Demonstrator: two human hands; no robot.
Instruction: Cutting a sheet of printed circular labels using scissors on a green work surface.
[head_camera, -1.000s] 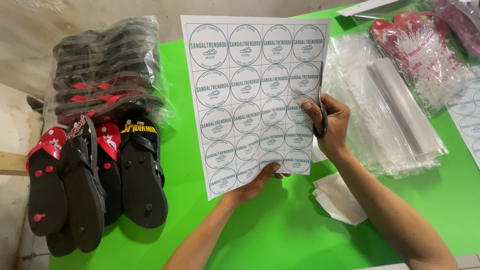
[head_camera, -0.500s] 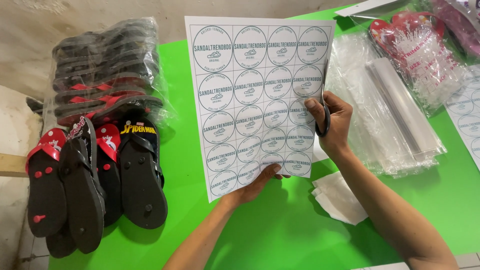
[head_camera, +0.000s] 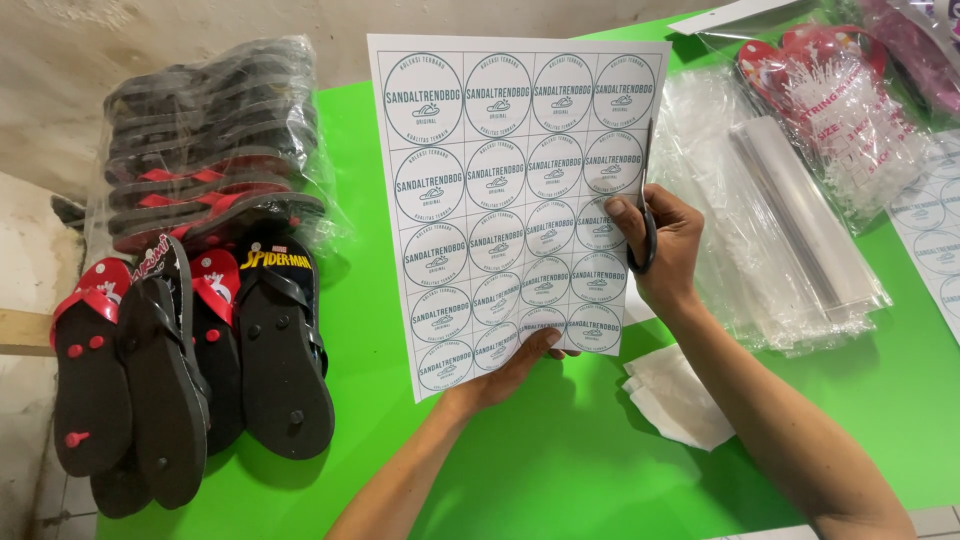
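Observation:
A white sheet printed with rows of round labels is held upright over the green table. My left hand pinches its bottom edge from beneath. My right hand grips a pair of scissors at the sheet's right edge, blades pointing up along the paper beside the last column of circles.
Black and red flip-flops lie in a pile at the left, with a wrapped stack behind them. Clear plastic bags are heaped at the right, packed sandals beyond. Small white paper pieces lie under my right forearm. Another label sheet is at the far right.
The sheet and both hands have shifted slightly to the right and up; the scissors stay at the sheet's right edge.

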